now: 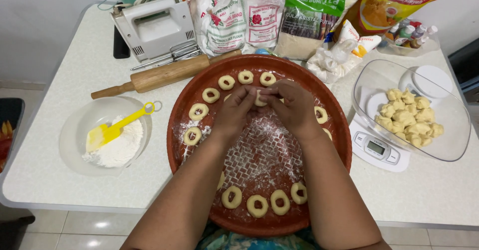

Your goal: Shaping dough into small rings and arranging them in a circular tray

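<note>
Fingers (252, 94) of both hands pinch dough piece (259, 100) between them.

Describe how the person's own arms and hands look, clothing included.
Both forearms are bare up to the frame's lower edge, with no sleeves showing. The left hand and right hand wear no gloves; no rings, watch or bracelets are visible. Patterned teal cloth shows between the arms.

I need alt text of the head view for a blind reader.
Both hands, left hand and right hand, pinch a dough piece over a round red tray lined with dough rings. Beside it stand a flour bowl and a rolling pin.
</note>
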